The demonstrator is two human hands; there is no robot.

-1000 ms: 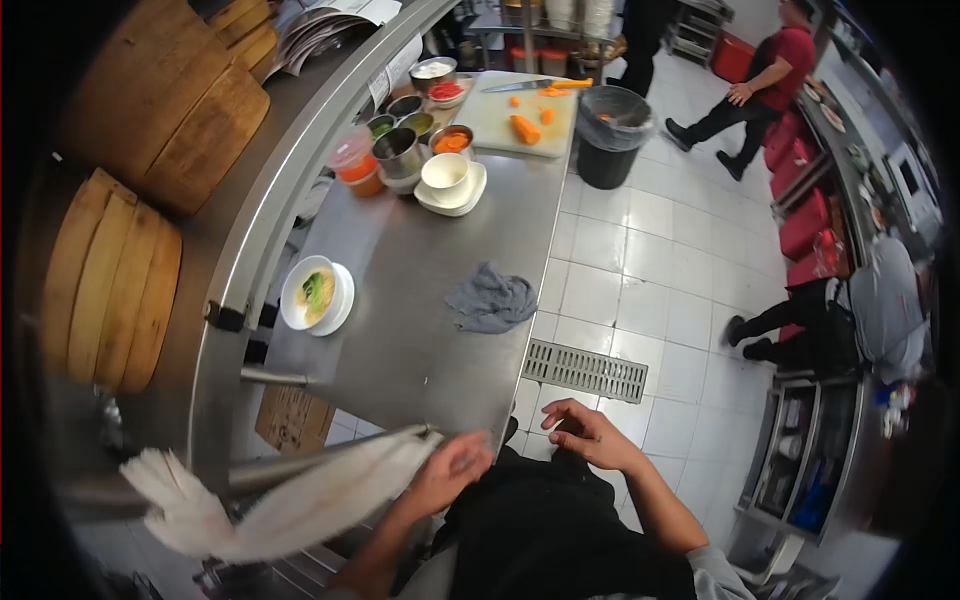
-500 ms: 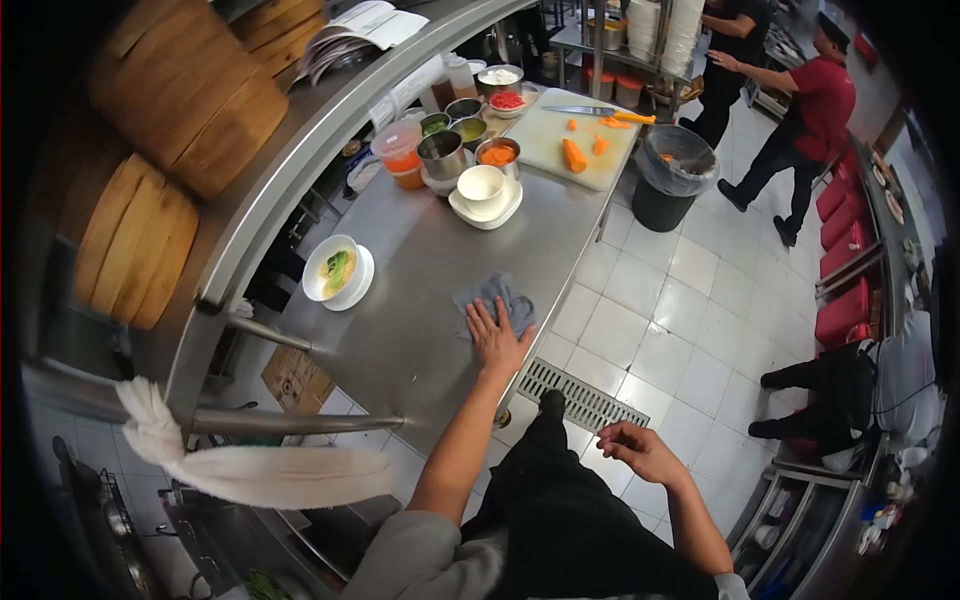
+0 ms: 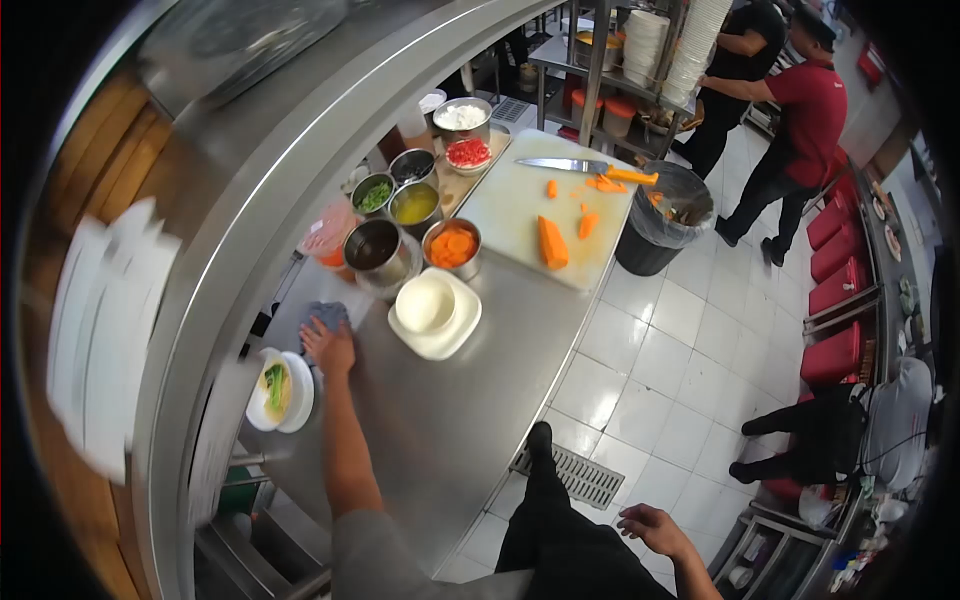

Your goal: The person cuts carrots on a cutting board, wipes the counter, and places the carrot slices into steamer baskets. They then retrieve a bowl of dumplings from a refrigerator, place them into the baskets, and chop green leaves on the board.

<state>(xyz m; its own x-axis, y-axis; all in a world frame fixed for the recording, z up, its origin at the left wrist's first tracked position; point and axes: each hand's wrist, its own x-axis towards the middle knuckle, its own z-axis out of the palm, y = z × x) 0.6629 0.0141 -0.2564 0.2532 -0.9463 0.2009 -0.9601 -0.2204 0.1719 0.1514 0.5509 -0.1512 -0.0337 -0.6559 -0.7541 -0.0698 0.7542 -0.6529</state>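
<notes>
Now the cloth (image 3: 325,314) is swept from the desk's (image 3: 450,430) edge to beside the bowl (image 3: 252,408), pressed under the left hand's (image 3: 332,352) flat, wide grip; the right hand (image 3: 655,528) is hung loose, empty.

Mid-left in the frame the left hand (image 3: 330,350) lies on a cloth (image 3: 326,314) on the table (image 3: 450,420), a bowl (image 3: 276,390) just below-left of it, a cup (image 3: 425,303) to its right; above these a cluster of pots (image 3: 372,245), and right of them a cutting board (image 3: 520,205) bearing a carrot (image 3: 552,243) and a knife (image 3: 580,167). A bin (image 3: 660,225) stands on the floor by the board's right edge; the right hand (image 3: 655,528) hangs at lower right, off the table.
</notes>
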